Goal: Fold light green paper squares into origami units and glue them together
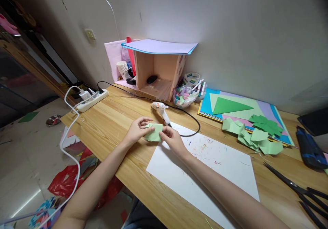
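Between my two hands is a small folded piece of light green paper [155,135], held a little above the table. My left hand [138,130] pinches its left side, the thumb lying across the front. At the right edge, the thumb and fingertips of my right hand [174,139] grip the paper. Just behind it a white glue gun [162,111] rests on the wood. Under my right forearm lies a white sheet [205,167] with coloured marks. Cut and folded green paper pieces [258,142] sit to the right, beside a dark green paper flower shape [266,124].
Black scissors [294,187] lie at the right edge, near a dark blue tool [310,148]. A stack of coloured paper [208,111], a bowl of pens and scraps [186,99] and an open box [156,65] stand along the wall. A power strip [92,101] sits at the left corner.
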Motion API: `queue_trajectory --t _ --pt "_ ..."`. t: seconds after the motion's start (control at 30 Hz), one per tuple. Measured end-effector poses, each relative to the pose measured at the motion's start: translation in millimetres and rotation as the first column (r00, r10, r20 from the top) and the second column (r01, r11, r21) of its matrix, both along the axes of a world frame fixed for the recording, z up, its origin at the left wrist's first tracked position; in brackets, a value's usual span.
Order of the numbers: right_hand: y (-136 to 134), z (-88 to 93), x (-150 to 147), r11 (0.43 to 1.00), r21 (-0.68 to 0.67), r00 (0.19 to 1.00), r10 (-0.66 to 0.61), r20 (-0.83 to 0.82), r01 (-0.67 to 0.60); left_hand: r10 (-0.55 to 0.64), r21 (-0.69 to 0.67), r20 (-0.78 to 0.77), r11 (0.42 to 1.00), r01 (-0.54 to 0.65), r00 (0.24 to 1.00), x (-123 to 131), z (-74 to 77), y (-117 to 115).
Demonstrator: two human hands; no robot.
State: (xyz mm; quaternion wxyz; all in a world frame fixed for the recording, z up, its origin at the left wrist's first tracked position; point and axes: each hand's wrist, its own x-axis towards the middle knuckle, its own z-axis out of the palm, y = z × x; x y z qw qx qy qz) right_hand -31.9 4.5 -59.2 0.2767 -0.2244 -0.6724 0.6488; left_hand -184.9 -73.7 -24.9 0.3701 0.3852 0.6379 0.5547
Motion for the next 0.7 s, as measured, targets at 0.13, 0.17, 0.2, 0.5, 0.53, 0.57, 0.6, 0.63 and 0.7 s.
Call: queue_trajectory --t 0.13,0.17,0.2,0.5,0.53,0.57,0.6,0.63,0.7 --pt "-0.7 2.7 -0.1 0.999 -0.009 0.999 -0.05 -0.004 0.05 -0.07 -0.025 0.01 0.997 0.07 0.998 0.3 -2.4 -0.4" --pt "-0.8 3.5 -0.2 0.999 -0.003 0.999 -0.049 0.002 0.049 -0.072 -0.022 0.012 0.997 0.072 0.997 0.2 -3.2 -0.3" --pt "-1.0 4.0 -0.4 0.999 0.006 0.999 -0.044 0.007 0.044 -0.077 -0.019 0.014 0.997 0.077 0.997 0.2 -4.0 -0.2" --pt "-2.2 -0.4 -1.3 0.989 0.146 0.996 -0.047 0.079 0.035 -0.146 -0.005 -0.082 0.989 0.146 0.986 4.1 -2.7 -1.0" --pt "-2.1 -0.2 -1.2 0.988 0.148 0.996 -0.048 0.08 0.035 -0.148 -0.002 -0.091 0.989 0.149 0.985 4.3 -2.0 -1.1" --pt "-1.9 0.2 -1.0 0.989 0.144 0.996 -0.047 0.079 0.036 -0.151 0.001 -0.099 0.988 0.152 0.984 4.2 -1.5 -1.2" --pt "-1.7 1.0 -0.7 0.99 0.137 0.996 -0.045 0.077 0.035 -0.151 0.004 -0.105 0.988 0.152 0.983 3.8 -1.2 -1.1" --pt "-1.4 2.0 -0.4 0.991 0.127 0.996 -0.042 0.075 0.032 -0.145 0.007 -0.109 0.989 0.146 0.983 3.1 -1.4 -1.1" --pt "-1.0 4.2 0.0 0.995 0.094 0.998 -0.028 0.06 0.022 -0.114 0.004 -0.112 0.993 0.115 0.987 1.0 -3.0 -0.8"
